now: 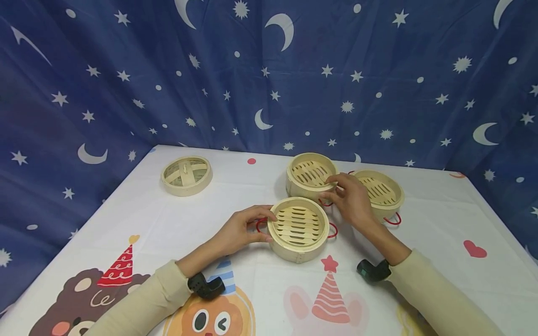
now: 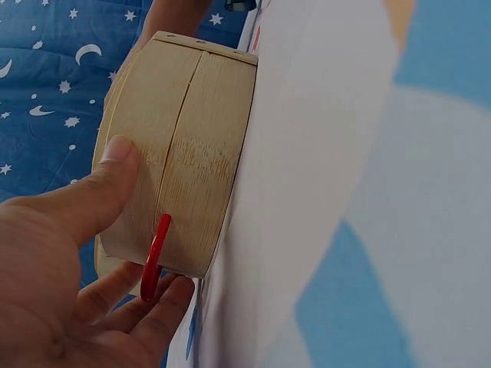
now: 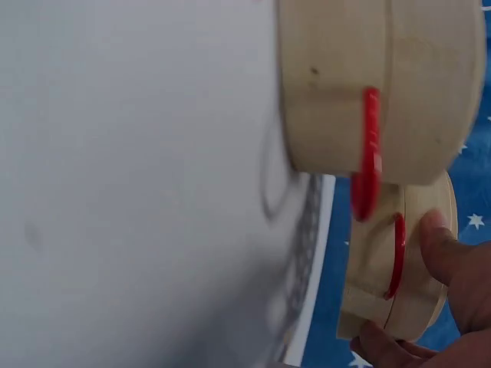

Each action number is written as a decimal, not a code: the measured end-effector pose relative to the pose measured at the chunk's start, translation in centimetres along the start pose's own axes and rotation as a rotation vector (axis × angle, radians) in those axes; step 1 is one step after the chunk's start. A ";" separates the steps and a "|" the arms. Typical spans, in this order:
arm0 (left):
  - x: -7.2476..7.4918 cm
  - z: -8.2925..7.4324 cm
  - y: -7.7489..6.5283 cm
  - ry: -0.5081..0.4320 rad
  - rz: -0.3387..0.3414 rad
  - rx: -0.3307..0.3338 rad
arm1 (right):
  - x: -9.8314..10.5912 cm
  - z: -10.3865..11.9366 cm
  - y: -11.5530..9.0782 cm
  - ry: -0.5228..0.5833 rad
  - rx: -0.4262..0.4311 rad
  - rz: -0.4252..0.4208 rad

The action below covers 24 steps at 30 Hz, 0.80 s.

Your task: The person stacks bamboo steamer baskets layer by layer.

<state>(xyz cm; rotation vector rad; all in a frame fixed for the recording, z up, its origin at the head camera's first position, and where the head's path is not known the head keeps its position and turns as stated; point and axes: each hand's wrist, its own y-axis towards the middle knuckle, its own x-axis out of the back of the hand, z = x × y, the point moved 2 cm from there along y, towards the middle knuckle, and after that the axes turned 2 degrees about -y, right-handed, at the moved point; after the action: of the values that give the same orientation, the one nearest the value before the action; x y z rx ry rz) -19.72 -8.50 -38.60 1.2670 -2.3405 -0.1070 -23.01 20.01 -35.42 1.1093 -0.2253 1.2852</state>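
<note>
1. Head: left hand (image 1: 244, 227) grips front steamer (image 1: 290, 252)'s left side, on tablecloth (image 1: 235, 177); right hand (image 1: 350, 198) grips rear steamer (image 1: 295, 186)'s right rim, just behind.
2. Left wrist: thumb (image 2: 100, 192), fingers (image 2: 170, 303) straddle red handle (image 2: 154, 261); bamboo looks light, stiff.
3. Right wrist: similar grip; best hold rigid wall (image 3: 368, 299), rear handle (image 3: 398, 257) likely flexes.

Long, plain cream sleeves (image 1: 140, 301), with a small black, bent device (image 1: 206, 286) at each cuff (image 1: 178, 277).
</note>
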 end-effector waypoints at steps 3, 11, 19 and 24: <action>0.0 0.0 0.1 -0.012 0.003 -0.002 | 0.6 0.0 0.3 -0.006 -0.005 -0.019; 0.0 0.0 0.1 -0.012 -0.006 0.006 | 2.4 0.5 0.8 -0.015 -0.061 -0.017; 0.0 0.0 0.1 -0.040 -0.007 -0.001 | 3.8 1.0 0.7 0.026 -0.086 0.021; -0.1 -0.1 0.0 -0.059 -0.006 -0.003 | 4.5 1.3 0.6 0.053 -0.104 0.038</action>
<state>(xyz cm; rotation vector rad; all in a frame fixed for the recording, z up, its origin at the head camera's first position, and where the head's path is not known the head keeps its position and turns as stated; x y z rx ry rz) -19.67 -8.37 -38.58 1.2856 -2.3856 -0.1515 -21.43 21.87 -31.40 0.9855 -0.2709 1.3201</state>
